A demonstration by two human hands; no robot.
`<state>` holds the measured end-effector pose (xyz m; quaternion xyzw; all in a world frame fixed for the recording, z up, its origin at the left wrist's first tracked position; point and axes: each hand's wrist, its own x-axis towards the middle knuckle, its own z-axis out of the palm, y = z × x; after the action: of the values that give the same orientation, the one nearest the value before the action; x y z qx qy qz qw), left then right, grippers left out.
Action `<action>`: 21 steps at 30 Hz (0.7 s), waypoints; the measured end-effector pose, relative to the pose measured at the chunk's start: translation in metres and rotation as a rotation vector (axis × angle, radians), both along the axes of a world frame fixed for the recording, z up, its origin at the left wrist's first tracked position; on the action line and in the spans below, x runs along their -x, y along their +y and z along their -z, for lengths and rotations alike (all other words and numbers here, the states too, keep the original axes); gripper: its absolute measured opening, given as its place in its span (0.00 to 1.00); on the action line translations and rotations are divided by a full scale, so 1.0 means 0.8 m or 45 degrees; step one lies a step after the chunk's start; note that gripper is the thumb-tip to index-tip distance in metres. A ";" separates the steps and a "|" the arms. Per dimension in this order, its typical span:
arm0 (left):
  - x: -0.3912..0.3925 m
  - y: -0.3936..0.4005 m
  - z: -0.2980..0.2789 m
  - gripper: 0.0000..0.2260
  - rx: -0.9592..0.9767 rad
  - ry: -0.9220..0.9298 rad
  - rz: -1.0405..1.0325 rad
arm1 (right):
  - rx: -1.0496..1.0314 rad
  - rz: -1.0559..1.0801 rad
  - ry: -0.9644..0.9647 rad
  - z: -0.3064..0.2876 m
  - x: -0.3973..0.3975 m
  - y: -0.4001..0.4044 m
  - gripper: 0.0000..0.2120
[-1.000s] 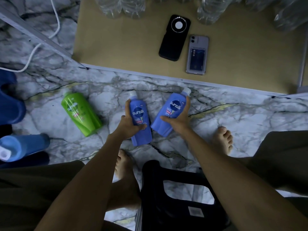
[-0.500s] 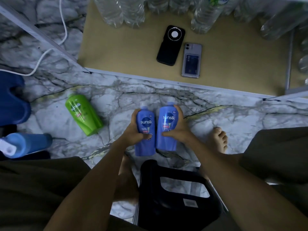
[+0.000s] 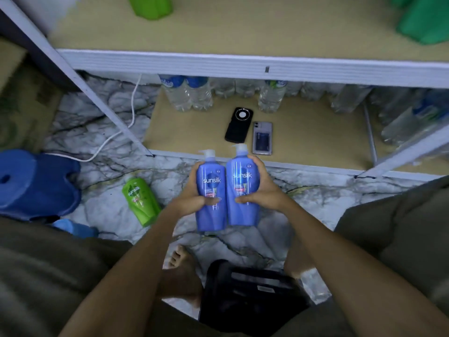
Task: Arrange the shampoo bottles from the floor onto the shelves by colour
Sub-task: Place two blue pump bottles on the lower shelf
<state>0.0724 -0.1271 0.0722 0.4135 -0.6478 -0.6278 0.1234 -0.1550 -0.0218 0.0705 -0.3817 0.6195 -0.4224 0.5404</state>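
Blue Sunsilk shampoo bottles touch side by side: left hand (image 3: pixel 194 199) grips one (image 3: pixel 211 190), right hand (image 3: pixel 263 190) the other (image 3: pixel 243 188), seemingly above the floor (image 3: pixel 243 242).

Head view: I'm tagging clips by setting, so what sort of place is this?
Probably a home storage corner: a metal shelf rack on a marble floor, water bottles stocked below, and bare feet.

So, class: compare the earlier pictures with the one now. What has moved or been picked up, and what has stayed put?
The two blue bottles, gripped by the left hand and the right hand, were lying apart on the floor; now the left bottle and right bottle are lifted, upright and side by side. The view has tilted up to an upper shelf. The green bottle and two phones stayed put.
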 end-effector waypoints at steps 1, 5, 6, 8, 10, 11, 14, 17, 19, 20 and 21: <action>0.003 -0.003 -0.016 0.45 0.020 0.038 0.014 | 0.044 0.000 0.012 -0.016 0.003 -0.001 0.58; 0.011 -0.018 -0.092 0.46 0.136 0.158 0.092 | 0.245 -0.016 0.054 -0.086 0.017 0.000 0.55; 0.012 -0.019 -0.112 0.45 0.185 0.179 0.105 | 0.285 -0.014 0.061 -0.104 0.020 0.002 0.54; 0.014 -0.020 -0.153 0.45 0.292 0.224 0.117 | 0.385 -0.012 0.084 -0.140 0.023 0.002 0.52; 0.015 -0.022 -0.190 0.47 0.384 0.260 0.099 | 0.493 -0.013 0.125 -0.173 0.024 0.000 0.52; 0.014 -0.023 -0.207 0.48 0.431 0.275 0.091 | 0.530 -0.001 0.146 -0.191 0.024 -0.002 0.52; 0.015 -0.026 -0.262 0.48 0.582 0.288 0.075 | 0.637 0.016 0.207 -0.243 0.027 -0.007 0.53; 0.022 -0.037 -0.311 0.46 0.673 0.328 0.089 | 0.729 -0.009 0.256 -0.293 0.036 -0.011 0.52; 0.031 -0.045 -0.338 0.44 0.702 0.378 0.135 | 0.783 0.001 0.284 -0.324 0.040 -0.016 0.51; 0.037 -0.049 -0.350 0.44 0.738 0.406 0.133 | 0.812 0.019 0.309 -0.338 0.044 -0.020 0.51; 0.044 -0.053 -0.360 0.44 0.774 0.433 0.111 | 0.838 0.034 0.327 -0.351 0.048 -0.025 0.51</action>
<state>0.0371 -0.1696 0.3604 0.2193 -0.7923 -0.4709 0.3201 -0.1932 -0.0416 0.3509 -0.5771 0.5182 -0.5550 0.3005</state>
